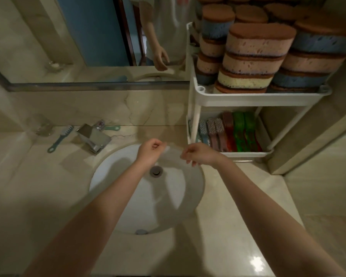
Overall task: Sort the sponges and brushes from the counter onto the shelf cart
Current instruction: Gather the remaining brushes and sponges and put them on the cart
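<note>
My left hand (151, 151) and my right hand (199, 154) hover over the back of the sink, fingers curled. Each pinches an edge of a thin clear plastic film or bag (173, 156) that hangs faintly between them. A teal-handled brush (60, 137) lies on the counter left of the faucet. A second teal-handled brush (108, 127) lies behind the faucet. The white shelf cart (258, 98) stands at the right. Its top tier holds stacked sponges (254, 56). The lower tier holds a row of brushes (230, 134) on edge.
A chrome faucet (94, 138) stands at the back left of the round white sink (112, 176). A clear glass (41, 124) sits at the far left by the wall. The mirror (88, 37) runs above the beige marble counter (38, 186).
</note>
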{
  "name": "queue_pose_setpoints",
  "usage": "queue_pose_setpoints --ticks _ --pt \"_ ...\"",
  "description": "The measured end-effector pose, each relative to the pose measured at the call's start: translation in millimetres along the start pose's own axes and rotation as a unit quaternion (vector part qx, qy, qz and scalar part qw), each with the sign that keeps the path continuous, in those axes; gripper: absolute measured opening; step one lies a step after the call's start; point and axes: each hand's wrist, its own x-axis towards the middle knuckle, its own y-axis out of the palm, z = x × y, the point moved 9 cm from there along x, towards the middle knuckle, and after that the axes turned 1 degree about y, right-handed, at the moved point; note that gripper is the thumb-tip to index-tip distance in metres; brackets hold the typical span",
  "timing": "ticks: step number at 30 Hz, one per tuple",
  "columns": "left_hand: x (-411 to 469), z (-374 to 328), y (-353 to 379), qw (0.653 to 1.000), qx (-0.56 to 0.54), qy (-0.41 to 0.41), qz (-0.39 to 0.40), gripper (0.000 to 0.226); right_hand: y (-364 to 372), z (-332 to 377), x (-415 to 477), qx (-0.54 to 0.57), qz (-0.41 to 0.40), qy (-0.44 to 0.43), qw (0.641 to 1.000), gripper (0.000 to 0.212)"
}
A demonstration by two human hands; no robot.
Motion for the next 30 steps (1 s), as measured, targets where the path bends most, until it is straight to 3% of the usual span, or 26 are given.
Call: queue_pose_setpoints --ticks 3,10,16,22,30 --pt "1.5 23.4 -49.5 0.998 -0.040 0.015 -0.043 0.015 26.7 35.9 10.9 0.008 0.006 -0.029 1.000 0.018" --pt "10.9 76.6 -181.1 0.989 -0.071 0.004 -0.133 0.026 71.8 110.8 66.9 0.043 -0.064 -0.039 0.996 0.021" --pt "45.5 116.9 -265.7 0.984 -0.035 -0.023 -0.171 0.007 98.6 141.3 140.3 0.068 -0.106 -0.010 0.992 0.025" --pt "96.9 157.3 -308.5 0.980 0.030 -0.076 -0.182 0.010 122.7 164.0 219.7 -0.015 -0.113 -0.035 0.993 0.035" --pt "158.3 218.3 -325.1 0.976 0.065 -0.142 -0.155 0.039 153.7 185.4 297.7 -0.155 -0.044 -0.088 0.983 0.048"
